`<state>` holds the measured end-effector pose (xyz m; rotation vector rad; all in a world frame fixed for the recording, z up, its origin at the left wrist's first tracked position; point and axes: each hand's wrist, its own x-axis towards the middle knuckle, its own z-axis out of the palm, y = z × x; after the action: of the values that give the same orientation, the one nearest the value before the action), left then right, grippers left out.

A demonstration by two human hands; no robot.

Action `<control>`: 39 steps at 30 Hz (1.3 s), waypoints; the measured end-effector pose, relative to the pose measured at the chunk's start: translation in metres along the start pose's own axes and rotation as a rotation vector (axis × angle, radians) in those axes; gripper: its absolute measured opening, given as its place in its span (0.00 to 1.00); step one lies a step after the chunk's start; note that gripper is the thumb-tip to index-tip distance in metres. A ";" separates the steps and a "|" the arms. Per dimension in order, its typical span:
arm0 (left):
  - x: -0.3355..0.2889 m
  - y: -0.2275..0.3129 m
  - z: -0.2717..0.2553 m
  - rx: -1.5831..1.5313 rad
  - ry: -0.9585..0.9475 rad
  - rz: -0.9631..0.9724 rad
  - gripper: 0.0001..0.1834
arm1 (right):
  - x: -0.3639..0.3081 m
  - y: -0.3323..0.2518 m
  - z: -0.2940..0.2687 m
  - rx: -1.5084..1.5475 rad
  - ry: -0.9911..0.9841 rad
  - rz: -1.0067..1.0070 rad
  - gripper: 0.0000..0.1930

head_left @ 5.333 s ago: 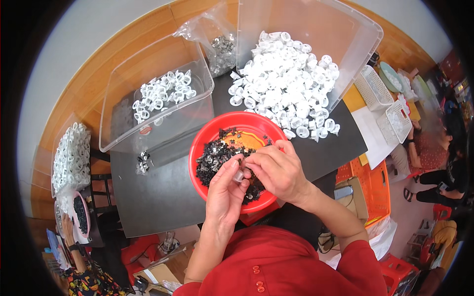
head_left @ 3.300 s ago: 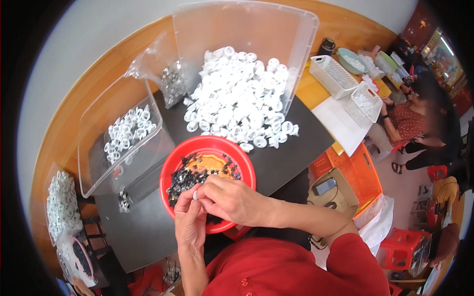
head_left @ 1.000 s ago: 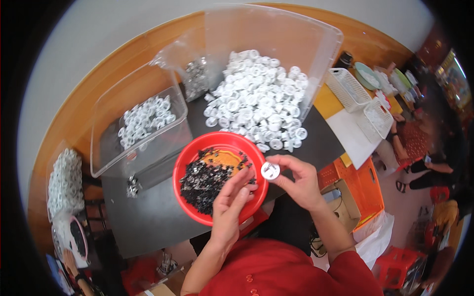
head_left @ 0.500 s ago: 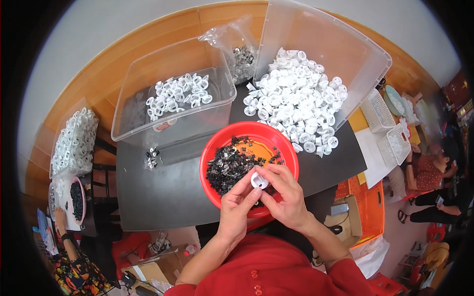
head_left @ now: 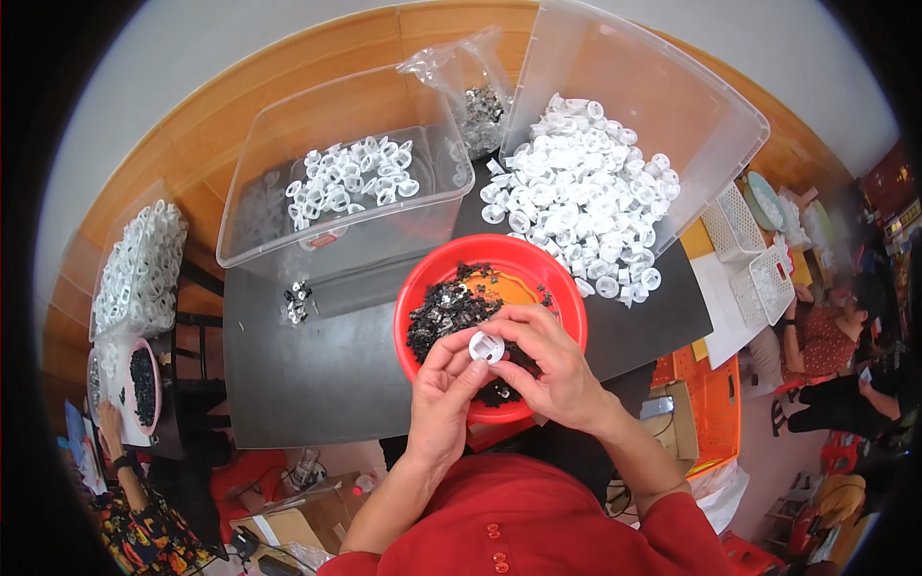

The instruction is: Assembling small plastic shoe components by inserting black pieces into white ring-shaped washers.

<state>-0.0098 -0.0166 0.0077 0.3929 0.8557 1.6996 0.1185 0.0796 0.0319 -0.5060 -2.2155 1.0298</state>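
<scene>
White round plastic part (head_left: 487, 347): shows a pale circular rim, with grey-shadowed recess inside; finer detail too small to judge.
Part position: held face-up above the red basin (head_left: 576, 315), between both hands.
Left hand (head_left: 438, 411): pinched on the part's left side with thumb and fingers.
Right hand (head_left: 555, 380): clamped on the right side, thumb below and forefinger above.
Basin contents: loose black pieces (head_left: 437, 324), mixed with silvery bits.
White part heap (head_left: 586, 197): spread over the dark table (head_left: 307, 379), beyond the basin.
</scene>
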 end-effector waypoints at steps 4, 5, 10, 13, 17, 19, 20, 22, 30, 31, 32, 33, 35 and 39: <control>0.001 0.004 -0.013 0.078 0.024 -0.004 0.11 | 0.010 0.004 -0.007 0.008 -0.126 -0.067 0.19; 0.001 0.005 -0.015 0.097 0.049 0.006 0.10 | 0.013 0.001 -0.008 0.024 -0.143 -0.078 0.18; -0.005 0.029 -0.026 0.043 0.188 0.108 0.17 | 0.027 0.006 -0.007 -0.096 -0.069 0.036 0.17; -0.001 0.033 -0.029 0.071 0.196 0.105 0.21 | 0.031 0.024 0.010 -0.318 -0.128 -0.152 0.17; -0.001 0.025 -0.035 0.005 0.236 0.078 0.21 | 0.028 0.049 0.013 -0.573 -0.241 -0.177 0.13; -0.001 0.025 -0.036 0.004 0.254 0.078 0.20 | 0.026 0.048 -0.004 -0.599 -0.240 -0.141 0.13; -0.001 0.025 -0.035 -0.005 0.231 0.076 0.20 | 0.025 0.050 -0.011 -0.628 -0.235 -0.104 0.12; -0.001 0.025 -0.034 -0.015 0.203 0.071 0.19 | 0.024 0.051 -0.017 -0.633 -0.176 -0.129 0.10; -0.001 0.024 -0.034 0.051 0.143 0.107 0.19 | 0.038 0.044 0.010 -0.451 -0.074 -0.015 0.05; -0.002 0.023 -0.034 0.052 0.145 0.108 0.19 | 0.042 0.044 0.014 -0.449 -0.108 0.008 0.05; -0.002 0.023 -0.034 0.065 0.142 0.102 0.19 | 0.044 0.043 0.016 -0.447 -0.142 0.030 0.06; -0.002 0.023 -0.035 0.078 0.142 0.098 0.19 | 0.046 0.041 0.017 -0.464 -0.160 0.023 0.06; -0.003 0.023 -0.035 0.073 0.143 0.097 0.19 | 0.047 0.043 0.019 -0.448 -0.189 0.033 0.06; -0.002 0.021 -0.032 0.110 0.145 0.112 0.16 | 0.042 0.041 0.016 -0.378 -0.132 0.136 0.06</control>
<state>-0.0444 -0.0313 0.0012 0.4023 1.0532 1.8057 0.0805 0.1207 0.0084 -0.7828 -2.5379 0.7259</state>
